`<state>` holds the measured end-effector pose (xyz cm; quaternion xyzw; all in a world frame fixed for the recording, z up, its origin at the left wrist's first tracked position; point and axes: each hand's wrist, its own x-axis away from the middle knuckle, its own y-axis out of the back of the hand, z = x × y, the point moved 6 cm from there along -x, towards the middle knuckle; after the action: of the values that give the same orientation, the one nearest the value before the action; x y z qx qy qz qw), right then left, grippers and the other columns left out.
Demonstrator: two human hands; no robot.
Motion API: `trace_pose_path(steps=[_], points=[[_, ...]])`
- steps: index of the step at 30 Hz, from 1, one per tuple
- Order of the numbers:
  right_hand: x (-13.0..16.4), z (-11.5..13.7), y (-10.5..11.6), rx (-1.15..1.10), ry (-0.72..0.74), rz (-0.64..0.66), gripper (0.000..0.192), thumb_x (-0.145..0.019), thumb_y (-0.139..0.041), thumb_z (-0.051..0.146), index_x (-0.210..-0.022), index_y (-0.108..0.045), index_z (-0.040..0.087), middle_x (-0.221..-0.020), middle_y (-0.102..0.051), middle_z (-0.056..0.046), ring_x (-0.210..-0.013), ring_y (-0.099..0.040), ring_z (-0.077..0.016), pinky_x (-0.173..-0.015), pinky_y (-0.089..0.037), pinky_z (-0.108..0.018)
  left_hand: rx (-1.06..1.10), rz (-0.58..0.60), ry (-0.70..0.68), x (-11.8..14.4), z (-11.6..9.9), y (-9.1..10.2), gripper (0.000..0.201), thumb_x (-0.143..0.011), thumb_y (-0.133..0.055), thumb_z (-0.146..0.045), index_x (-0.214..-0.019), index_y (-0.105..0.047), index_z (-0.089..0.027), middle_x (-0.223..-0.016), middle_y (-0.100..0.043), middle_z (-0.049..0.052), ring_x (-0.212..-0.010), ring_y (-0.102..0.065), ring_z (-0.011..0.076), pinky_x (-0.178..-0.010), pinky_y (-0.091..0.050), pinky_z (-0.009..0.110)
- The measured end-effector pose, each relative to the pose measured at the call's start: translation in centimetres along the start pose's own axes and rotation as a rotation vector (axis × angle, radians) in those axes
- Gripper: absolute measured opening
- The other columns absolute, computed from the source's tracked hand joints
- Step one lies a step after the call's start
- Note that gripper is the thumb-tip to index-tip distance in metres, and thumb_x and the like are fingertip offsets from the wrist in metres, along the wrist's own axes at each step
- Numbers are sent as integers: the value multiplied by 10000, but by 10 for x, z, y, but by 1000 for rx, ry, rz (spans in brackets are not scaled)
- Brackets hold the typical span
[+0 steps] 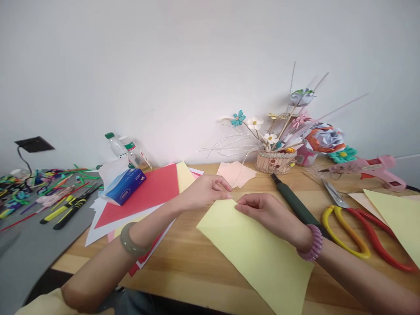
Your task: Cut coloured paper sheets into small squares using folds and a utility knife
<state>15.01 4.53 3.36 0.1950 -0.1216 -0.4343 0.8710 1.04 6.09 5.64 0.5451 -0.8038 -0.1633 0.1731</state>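
A pale yellow sheet of paper lies slantwise on the wooden table, its far end between my hands. My left hand is closed at that far edge, fingertips and thumb pinching the paper near its top. Just to the right, my right hand pinches the same edge between thumb and curled fingers. A stack of peach paper pieces sits just beyond my fingers. Beside my right forearm are a dark green stick-like tool and scissors with one yellow and one red handle.
Left of my hands, a blue tissue pack rests on red paper and other coloured sheets. Pliers lie on a grey mat. A flower basket and a pink glue gun stand at the back right.
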Motion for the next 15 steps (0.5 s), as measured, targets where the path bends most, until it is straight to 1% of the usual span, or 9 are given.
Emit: trace_pose_path(steps=[2,4,7,9,12,15], points=[[1,0,0,-46,-11,-11,352,-821,-469,474,-716,-617,173,-643,-573,15,-567,-476,-107,-508,-358,-239,16,-19,-4,-2,2,-1,187,-699,-677,-331,-756,-661,-154,-661,-655,11,-602,-581,134,-525,-382,221],[3,1,0,-79,-22,-21,343,-818,-476,469,-719,-617,173,-642,-562,22,-568,-463,-102,-511,-348,-237,45,-9,-15,-3,5,-5,176,-693,-675,-330,-690,-663,-154,-671,-657,17,-618,-587,137,-543,-396,225],[4,2,0,-115,-43,-38,346,-803,-497,483,-681,-602,177,-595,-524,37,-540,-432,-94,-491,-321,-233,51,-5,-37,-4,6,-11,141,-690,-670,-294,-645,-655,-162,-622,-635,-3,-599,-575,124,-558,-404,220],[6,0,1,-137,-74,-37,356,-792,-514,497,-681,-609,172,-598,-537,34,-536,-438,-93,-485,-322,-231,57,-15,-39,-5,7,-11,141,-692,-665,-292,-635,-647,-164,-598,-625,-11,-568,-562,116,-538,-398,215],[13,-12,5,-165,-153,-14,373,-780,-534,512,-728,-644,159,-656,-610,5,-562,-501,-112,-489,-356,-233,70,-41,-20,-6,11,0,155,-686,-659,-305,-633,-634,-162,-608,-640,2,-553,-568,121,-521,-399,219],[28,-32,8,-188,-241,21,407,-789,-524,533,-795,-668,153,-720,-669,-25,-599,-572,-148,-512,-409,-251,55,-74,-3,-8,19,16,162,-673,-664,-314,-643,-639,-157,-597,-639,12,-538,-561,124,-506,-389,222]])
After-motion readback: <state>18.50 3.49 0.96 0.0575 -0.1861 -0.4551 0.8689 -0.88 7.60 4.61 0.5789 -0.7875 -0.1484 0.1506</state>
